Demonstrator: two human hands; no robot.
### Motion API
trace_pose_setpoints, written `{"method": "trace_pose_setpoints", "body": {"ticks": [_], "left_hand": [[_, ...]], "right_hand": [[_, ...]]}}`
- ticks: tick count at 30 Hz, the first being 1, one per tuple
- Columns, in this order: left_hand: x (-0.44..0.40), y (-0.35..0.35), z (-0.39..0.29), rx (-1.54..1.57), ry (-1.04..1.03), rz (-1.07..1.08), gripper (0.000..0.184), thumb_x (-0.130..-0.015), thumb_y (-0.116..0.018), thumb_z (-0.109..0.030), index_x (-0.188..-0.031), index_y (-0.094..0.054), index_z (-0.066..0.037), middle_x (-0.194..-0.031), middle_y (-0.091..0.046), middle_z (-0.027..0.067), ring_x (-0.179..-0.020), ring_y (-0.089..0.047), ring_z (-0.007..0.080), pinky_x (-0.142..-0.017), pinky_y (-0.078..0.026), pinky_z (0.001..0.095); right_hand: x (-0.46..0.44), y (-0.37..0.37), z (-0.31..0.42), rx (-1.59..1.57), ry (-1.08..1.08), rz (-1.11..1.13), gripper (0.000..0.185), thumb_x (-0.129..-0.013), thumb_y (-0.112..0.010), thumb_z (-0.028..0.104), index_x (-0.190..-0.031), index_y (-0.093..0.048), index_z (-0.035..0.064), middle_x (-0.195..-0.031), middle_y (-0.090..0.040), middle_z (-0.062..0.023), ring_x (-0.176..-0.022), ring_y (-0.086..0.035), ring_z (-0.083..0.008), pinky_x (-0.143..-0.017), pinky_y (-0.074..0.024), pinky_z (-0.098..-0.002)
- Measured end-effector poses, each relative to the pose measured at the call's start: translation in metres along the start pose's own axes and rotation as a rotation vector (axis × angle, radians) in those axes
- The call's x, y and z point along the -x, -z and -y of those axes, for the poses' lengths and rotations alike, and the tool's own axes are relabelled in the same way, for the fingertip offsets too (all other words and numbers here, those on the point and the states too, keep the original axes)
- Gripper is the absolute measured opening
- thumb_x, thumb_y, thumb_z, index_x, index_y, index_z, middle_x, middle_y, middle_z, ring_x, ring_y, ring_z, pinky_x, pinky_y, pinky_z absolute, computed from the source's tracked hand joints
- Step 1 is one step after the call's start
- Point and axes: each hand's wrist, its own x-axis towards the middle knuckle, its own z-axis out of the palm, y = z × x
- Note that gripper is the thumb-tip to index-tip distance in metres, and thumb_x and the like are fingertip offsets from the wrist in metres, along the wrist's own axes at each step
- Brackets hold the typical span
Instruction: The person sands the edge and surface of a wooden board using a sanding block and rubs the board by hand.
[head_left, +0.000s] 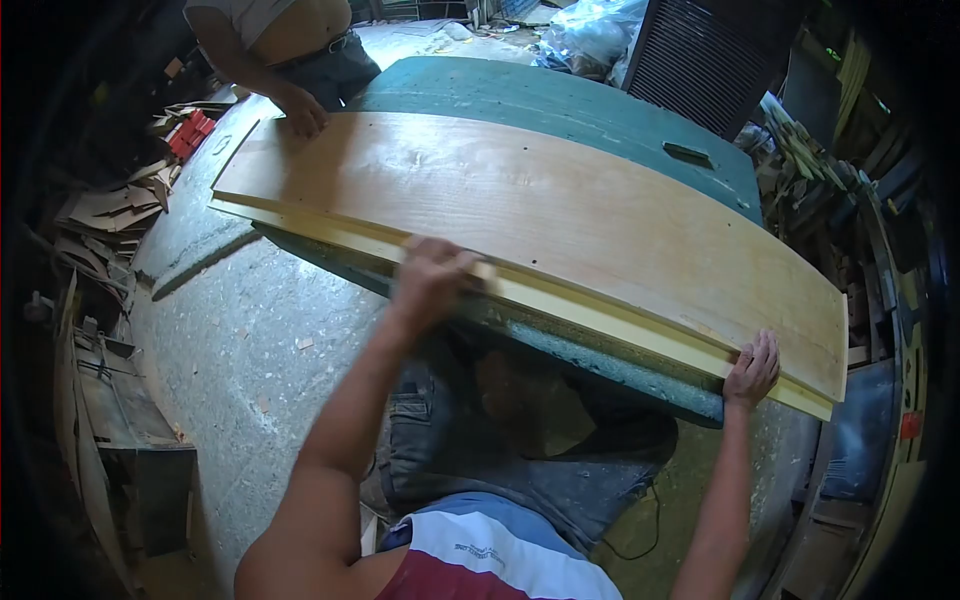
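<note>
A long, pale wooden panel (450, 180) with a glossy top and several small dark holes lies across a green table (430, 85). Along its near side runs a light wooden edge strip (590, 306). My left hand (432, 282), smeared by motion, is closed at this near edge around a small tan block (485, 273), whose exact kind I cannot make out. At the right end, my right hand (752, 372) grips the panel's near edge, fingers over the top; its thumb is partly hidden.
Across the table, another person's hand (304, 110) rests at the panel's far left end. Wood scraps (115, 205) and a red object (190, 132) lie at left. A dark louvred panel (700, 60), plastic bags (590, 35) and stacked wood strips (805, 150) stand behind and right.
</note>
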Motion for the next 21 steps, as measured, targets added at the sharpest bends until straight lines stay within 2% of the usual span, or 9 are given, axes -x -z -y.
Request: {"method": "trace_pose_setpoints", "body": {"ticks": [1,3,5,7,11,14,15,18,21], "left_hand": [[0.004,-0.031,-0.017,0.03,-0.062,-0.111,0.03,-0.074,-0.086,-0.024,-0.103,-0.079,-0.019,-0.106,-0.069,0.0037,-0.105,-0.064,0.0262,-0.102,-0.046,0.052],[0.001,-0.044,-0.077,-0.029,-0.076,-0.059,0.039,-0.077,-0.083,-0.023,-0.116,-0.078,-0.025,-0.109,-0.067,0.0003,-0.111,-0.064,0.0264,-0.118,-0.037,0.0561],[0.001,-0.039,-0.081,-0.017,-0.082,-0.007,0.043,-0.079,-0.082,-0.022,-0.122,-0.077,-0.026,-0.11,-0.067,-0.0003,-0.114,-0.064,0.0259,-0.121,-0.033,0.0587],[0.004,-0.026,-0.043,-0.066,-0.095,-0.056,0.032,-0.082,-0.083,-0.032,-0.112,-0.079,-0.024,-0.106,-0.068,0.0004,-0.108,-0.065,0.0224,-0.118,-0.036,0.0596],[0.027,0.005,0.072,-0.268,0.145,-0.11,0.028,-0.082,-0.079,-0.023,-0.109,-0.078,-0.017,-0.102,-0.073,0.007,-0.103,-0.068,0.0291,-0.106,-0.045,0.0542],[0.028,-0.014,0.063,-0.141,0.15,-0.107,0.028,-0.082,-0.073,-0.016,-0.11,-0.078,-0.015,-0.106,-0.073,0.0085,-0.105,-0.068,0.032,-0.104,-0.048,0.0544],[0.019,-0.019,0.026,-0.081,0.106,-0.151,0.029,-0.083,-0.07,-0.012,-0.11,-0.078,-0.015,-0.104,-0.073,0.0089,-0.105,-0.067,0.0324,-0.105,-0.049,0.0556],[0.008,-0.027,-0.041,0.011,-0.033,-0.065,0.032,-0.082,-0.077,-0.02,-0.114,-0.078,-0.021,-0.113,-0.072,0.0046,-0.11,-0.067,0.0292,-0.119,-0.038,0.0583],[0.015,-0.004,0.013,-0.17,-0.03,-0.145,0.028,-0.085,-0.073,-0.02,-0.113,-0.079,-0.022,-0.109,-0.073,0.0044,-0.107,-0.068,0.0286,-0.113,-0.045,0.0541]], "right_hand": [[-0.002,-0.001,0.003,-0.008,-0.009,0.005,0.05,-0.109,-0.045,0.037,-0.146,-0.059,0.0069,-0.154,-0.055,-0.0152,-0.146,-0.046,-0.0348,-0.122,-0.0316,-0.0496],[-0.002,-0.004,0.003,-0.022,0.005,0.012,0.05,-0.109,-0.046,0.037,-0.146,-0.058,0.0069,-0.153,-0.055,-0.0158,-0.146,-0.046,-0.0356,-0.122,-0.0315,-0.05],[0.0,0.003,-0.008,-0.016,0.032,0.023,0.05,-0.109,-0.046,0.036,-0.147,-0.057,0.007,-0.153,-0.055,-0.0163,-0.145,-0.046,-0.0363,-0.122,-0.0314,-0.0505],[0.003,0.004,-0.003,-0.009,0.063,-0.01,0.05,-0.108,-0.046,0.036,-0.148,-0.056,0.0069,-0.152,-0.055,-0.0178,-0.145,-0.046,-0.0377,-0.122,-0.0317,-0.0506],[0.006,0.005,0.003,-0.022,0.06,-0.035,0.049,-0.108,-0.047,0.034,-0.148,-0.056,0.0066,-0.152,-0.056,-0.0183,-0.145,-0.046,-0.0384,-0.122,-0.0323,-0.0503],[0.001,0.001,0.003,-0.017,0.049,-0.04,0.049,-0.108,-0.047,0.033,-0.147,-0.057,0.0061,-0.153,-0.055,-0.0185,-0.145,-0.046,-0.0382,-0.122,-0.0329,-0.0501],[0.002,0.001,0.001,-0.023,0.049,-0.033,0.048,-0.108,-0.047,0.033,-0.146,-0.057,0.006,-0.153,-0.055,-0.0185,-0.145,-0.046,-0.0378,-0.122,-0.033,-0.0499],[0.004,-0.001,-0.004,-0.03,0.069,-0.025,0.048,-0.108,-0.047,0.032,-0.146,-0.058,0.0058,-0.154,-0.054,-0.0183,-0.145,-0.047,-0.037,-0.122,-0.0332,-0.0496],[0.002,0.001,-0.005,0.001,0.073,-0.026,0.046,-0.109,-0.047,0.031,-0.146,-0.058,0.0049,-0.154,-0.056,-0.0163,-0.146,-0.047,-0.0347,-0.123,-0.0327,-0.048]]}}
